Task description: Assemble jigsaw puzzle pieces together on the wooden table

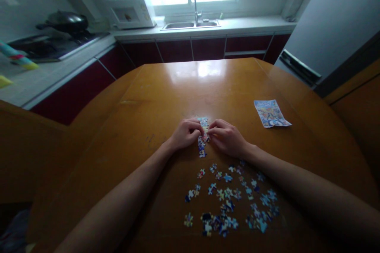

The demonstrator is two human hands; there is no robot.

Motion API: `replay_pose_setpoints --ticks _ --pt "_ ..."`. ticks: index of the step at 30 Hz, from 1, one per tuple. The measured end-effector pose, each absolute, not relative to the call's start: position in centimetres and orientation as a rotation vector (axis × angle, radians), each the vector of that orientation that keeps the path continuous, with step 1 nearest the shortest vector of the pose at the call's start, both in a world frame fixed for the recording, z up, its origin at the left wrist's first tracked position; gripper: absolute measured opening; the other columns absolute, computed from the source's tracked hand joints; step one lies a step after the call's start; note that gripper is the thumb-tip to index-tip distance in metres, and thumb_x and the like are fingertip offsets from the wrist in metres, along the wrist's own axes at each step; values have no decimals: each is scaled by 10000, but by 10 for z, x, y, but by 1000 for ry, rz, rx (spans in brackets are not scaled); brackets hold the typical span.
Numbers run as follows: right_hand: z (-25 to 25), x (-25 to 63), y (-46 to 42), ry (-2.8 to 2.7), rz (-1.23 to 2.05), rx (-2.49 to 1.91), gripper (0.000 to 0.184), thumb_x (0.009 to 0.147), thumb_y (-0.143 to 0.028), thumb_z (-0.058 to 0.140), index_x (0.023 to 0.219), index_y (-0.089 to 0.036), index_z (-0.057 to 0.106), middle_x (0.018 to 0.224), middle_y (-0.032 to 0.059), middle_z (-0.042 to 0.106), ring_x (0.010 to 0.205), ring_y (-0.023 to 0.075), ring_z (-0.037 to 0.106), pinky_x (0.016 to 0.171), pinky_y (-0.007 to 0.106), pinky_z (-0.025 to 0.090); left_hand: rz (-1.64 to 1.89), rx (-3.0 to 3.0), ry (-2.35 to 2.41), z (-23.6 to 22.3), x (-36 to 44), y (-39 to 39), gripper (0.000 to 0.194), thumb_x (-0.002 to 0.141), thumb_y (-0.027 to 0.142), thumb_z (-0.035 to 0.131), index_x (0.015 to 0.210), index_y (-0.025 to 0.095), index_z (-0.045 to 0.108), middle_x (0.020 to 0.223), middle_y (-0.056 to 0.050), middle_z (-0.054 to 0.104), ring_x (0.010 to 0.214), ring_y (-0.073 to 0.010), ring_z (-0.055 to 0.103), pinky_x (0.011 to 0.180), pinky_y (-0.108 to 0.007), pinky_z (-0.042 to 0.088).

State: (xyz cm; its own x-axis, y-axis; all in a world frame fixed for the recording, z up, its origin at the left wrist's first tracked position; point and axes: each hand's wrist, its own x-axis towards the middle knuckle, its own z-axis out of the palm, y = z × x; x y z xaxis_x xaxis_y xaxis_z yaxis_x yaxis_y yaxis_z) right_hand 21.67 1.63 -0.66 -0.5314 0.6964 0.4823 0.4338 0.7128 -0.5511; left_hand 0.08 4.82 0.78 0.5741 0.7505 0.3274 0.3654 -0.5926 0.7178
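A narrow strip of joined jigsaw puzzle pieces (202, 151) lies on the wooden table, running away from me between my hands. My left hand (186, 133) is closed at the strip's left side, fingers curled over its edge and partly covering it. On the right side, my right hand (228, 137) pinches a jigsaw puzzle piece against the strip's edge; its fingertips hide most of that piece. Nearer to me, many loose jigsaw pieces (228, 178) are scattered, some in clusters such as the dark and blue group (218, 223).
A creased picture sheet (271, 113) lies on the table (166, 95) to the right. Beyond the table are a sink (179, 26) with a tap, a white microwave (130, 12), a dark pan (67, 21) on the stove and a grey fridge (335, 19).
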Motion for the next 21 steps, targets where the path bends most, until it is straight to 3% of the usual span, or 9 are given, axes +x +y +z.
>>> replay_pose_setpoints --ticks 8,21 --pt "-9 221 16 -2247 454 -849 267 822 -41 582 919 -228 746 970 56 611 908 195 578 797 341 482 788 2250 814 6 0 49 284 751 91 506 675 188 761 620 -21 660 623 -146 556 653 -277 451" --pt "-8 221 16 -2337 456 -870 209 877 -90 571 874 -218 736 980 56 611 910 184 563 811 332 465 731 2266 764 6 1 49 288 760 76 510 710 182 773 665 -16 677 645 -127 561 667 -255 433"
